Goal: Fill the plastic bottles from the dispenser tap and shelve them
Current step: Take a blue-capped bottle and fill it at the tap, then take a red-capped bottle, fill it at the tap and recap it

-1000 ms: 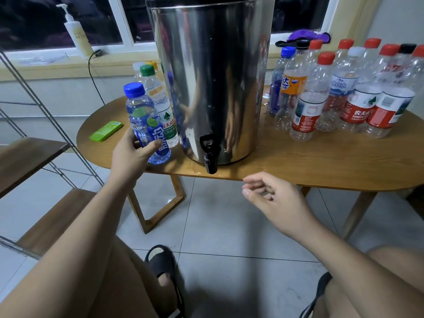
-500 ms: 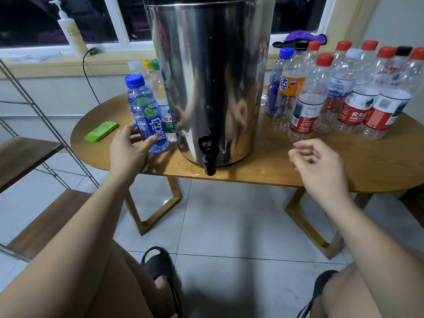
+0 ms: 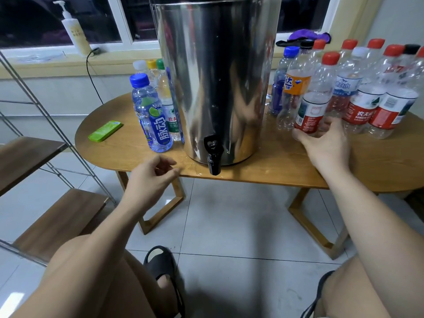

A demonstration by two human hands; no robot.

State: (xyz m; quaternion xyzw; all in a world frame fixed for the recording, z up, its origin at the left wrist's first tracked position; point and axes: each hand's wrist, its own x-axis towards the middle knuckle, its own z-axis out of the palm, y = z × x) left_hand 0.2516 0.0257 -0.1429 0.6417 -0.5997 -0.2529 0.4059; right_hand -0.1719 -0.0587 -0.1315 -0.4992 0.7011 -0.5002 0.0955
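Right hand (image 3: 325, 145) grips the red-capped empty bottle (image 3: 313, 97) low, at the front of the other empties (image 3: 367, 106) packed on the right end of the table (image 3: 275, 166), so yanking it could topple them; left hand (image 3: 149, 177) hangs loose and empty by the front edge.

A low oval wooden table (image 3: 286, 166) on looped wooden legs stands on a floor (image 3: 229, 214) of large pale glossy tiles with thin dark grout lines. Behind it a cream-yellow sill (image 3: 46, 65) runs under a white-framed window (image 3: 29, 21) whose panes are dark. The wall below the sill (image 3: 57, 95) is pale grey-white, and another pale wall (image 3: 394, 19) rises at the right. At the left stands a shelf rack (image 3: 27, 157) of thin metal rods with 2 brown wooden boards. The light is dim and cool, with soft glare on the tiles.
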